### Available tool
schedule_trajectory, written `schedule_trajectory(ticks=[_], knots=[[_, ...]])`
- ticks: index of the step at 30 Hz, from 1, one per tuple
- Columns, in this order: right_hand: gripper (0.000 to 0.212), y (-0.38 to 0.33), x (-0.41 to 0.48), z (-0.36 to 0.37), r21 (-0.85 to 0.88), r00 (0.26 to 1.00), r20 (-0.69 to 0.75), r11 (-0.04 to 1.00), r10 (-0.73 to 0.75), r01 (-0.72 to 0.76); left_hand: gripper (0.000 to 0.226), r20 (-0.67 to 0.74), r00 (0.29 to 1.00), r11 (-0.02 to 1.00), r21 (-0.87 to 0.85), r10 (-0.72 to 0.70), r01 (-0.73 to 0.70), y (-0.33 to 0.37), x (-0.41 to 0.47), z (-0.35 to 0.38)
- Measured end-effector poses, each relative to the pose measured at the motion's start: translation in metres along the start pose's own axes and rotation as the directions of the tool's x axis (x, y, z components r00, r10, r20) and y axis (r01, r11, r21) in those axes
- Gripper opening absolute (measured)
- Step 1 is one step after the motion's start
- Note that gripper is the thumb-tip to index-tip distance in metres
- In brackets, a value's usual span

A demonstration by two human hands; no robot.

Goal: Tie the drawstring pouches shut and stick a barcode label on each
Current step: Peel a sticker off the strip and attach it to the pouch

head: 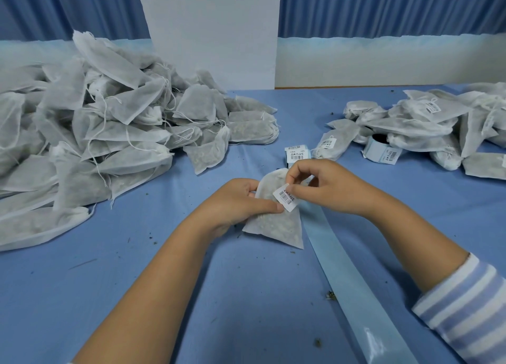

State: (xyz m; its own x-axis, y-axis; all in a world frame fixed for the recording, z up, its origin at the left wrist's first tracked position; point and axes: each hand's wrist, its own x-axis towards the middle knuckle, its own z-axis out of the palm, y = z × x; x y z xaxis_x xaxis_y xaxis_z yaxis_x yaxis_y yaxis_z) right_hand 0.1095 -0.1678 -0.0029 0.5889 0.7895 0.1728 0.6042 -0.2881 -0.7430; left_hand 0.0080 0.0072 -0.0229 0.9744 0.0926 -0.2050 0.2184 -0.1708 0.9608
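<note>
A white drawstring pouch (276, 226) lies in the middle of the blue table, its neck pointing away from me. My left hand (241, 199) grips the pouch's left side, the thumb pressing by a white barcode label (284, 198). My right hand (323, 185) pinches the label's upper right edge against the pouch. A strip of labels (297, 153) lies just beyond my hands. A shiny blue backing strip (353, 281) trails from under the pouch toward the lower right.
A big heap of pouches without visible labels (90, 133) fills the left side. Labelled pouches (427, 125) are piled at the right, with a label roll (379, 145) in front. Dry crumbs dot the blue tablecloth (246, 295). A white panel (213, 32) stands behind.
</note>
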Motion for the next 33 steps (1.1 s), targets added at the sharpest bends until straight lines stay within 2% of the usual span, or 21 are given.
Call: schedule_trajectory(ticks=[6,9,11,14,16,18,21,22,24,26,29,33], knots=[[0.010,0.006,0.002,0.004,-0.063,0.997,-0.056,0.997,-0.055,0.052,0.019,0.030,0.999,0.999,-0.029,0.037,-0.036,0.001,0.000,0.000],[0.012,0.007,0.003,0.006,-0.088,0.993,-0.083,0.993,-0.086,0.078,0.006,0.001,0.999,0.999,-0.025,0.032,-0.032,0.003,-0.001,0.003],[0.015,0.008,0.003,0.007,-0.103,0.988,-0.111,0.990,-0.107,0.095,0.018,-0.066,0.998,1.000,-0.008,0.023,-0.024,0.002,0.001,0.005],[0.033,0.008,0.004,0.009,-0.098,0.984,-0.163,0.993,-0.075,0.060,0.026,-0.140,0.990,0.999,-0.027,0.013,-0.017,0.001,0.003,0.006],[0.038,0.005,0.005,0.012,-0.011,0.974,-0.227,1.000,0.020,-0.023,0.022,-0.190,0.982,0.993,-0.111,0.010,-0.031,0.001,0.005,0.006],[0.040,0.002,0.007,0.014,0.157,0.958,-0.230,0.978,0.169,-0.134,0.018,-0.243,0.970,0.975,-0.217,0.001,-0.056,0.001,0.007,0.005],[0.027,-0.002,0.007,0.013,0.410,0.938,-0.024,0.859,0.346,-0.307,0.021,-0.282,0.959,0.926,-0.369,-0.025,-0.084,0.003,0.007,0.003],[0.019,-0.003,0.007,0.014,0.464,0.936,0.049,0.822,0.350,-0.331,0.020,-0.279,0.960,0.911,-0.404,-0.033,-0.086,0.003,0.008,0.003],[0.016,-0.002,0.006,0.015,0.522,0.938,0.109,0.784,0.328,-0.335,0.016,-0.276,0.960,0.898,-0.433,-0.051,-0.077,0.004,0.008,0.002],[0.017,0.000,0.005,0.014,0.557,0.940,0.107,0.764,0.323,-0.326,0.019,-0.271,0.960,0.906,-0.419,-0.064,-0.058,0.003,0.009,0.001],[0.029,0.001,0.006,0.012,0.617,0.940,0.097,0.722,0.327,-0.314,0.028,-0.218,0.975,0.908,-0.416,-0.046,-0.050,0.002,0.009,0.000],[0.018,0.000,0.007,0.015,0.667,0.926,0.100,0.667,0.363,-0.333,0.022,-0.236,0.972,0.925,-0.371,-0.013,-0.078,0.001,0.008,0.004]])
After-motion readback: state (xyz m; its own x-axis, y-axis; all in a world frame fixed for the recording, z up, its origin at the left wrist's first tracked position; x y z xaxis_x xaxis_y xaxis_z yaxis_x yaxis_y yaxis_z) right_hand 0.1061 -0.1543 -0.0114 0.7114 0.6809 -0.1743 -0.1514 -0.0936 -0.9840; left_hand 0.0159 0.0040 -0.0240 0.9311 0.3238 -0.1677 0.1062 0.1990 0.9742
